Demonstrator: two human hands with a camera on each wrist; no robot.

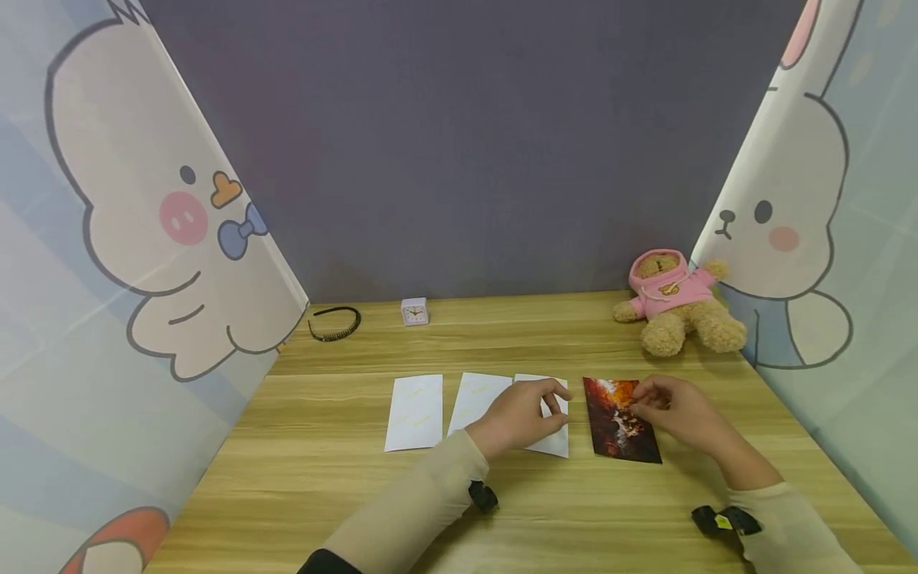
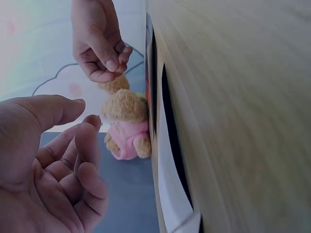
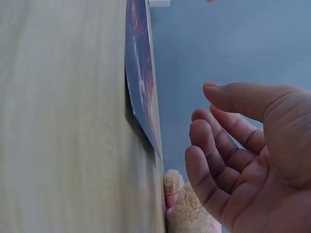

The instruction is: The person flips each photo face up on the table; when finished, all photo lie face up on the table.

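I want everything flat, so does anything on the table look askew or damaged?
One of the three white sheets looks bowed, its edge lifted over a dark gap in the left wrist view. The picture sheet stands out as the only dark one. No spill shows.

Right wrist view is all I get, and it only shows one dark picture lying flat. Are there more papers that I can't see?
Observer: Yes, three white sheets lie in a row to the left of the dark picture.
Operator: Ooh! Is anyone holding something over there on the left?
Observer: No, the left grip is empty.
Operator: Okay! Is there any other stuff farther back, past the papers?
Observer: A black headband lies to the left of the small clock.
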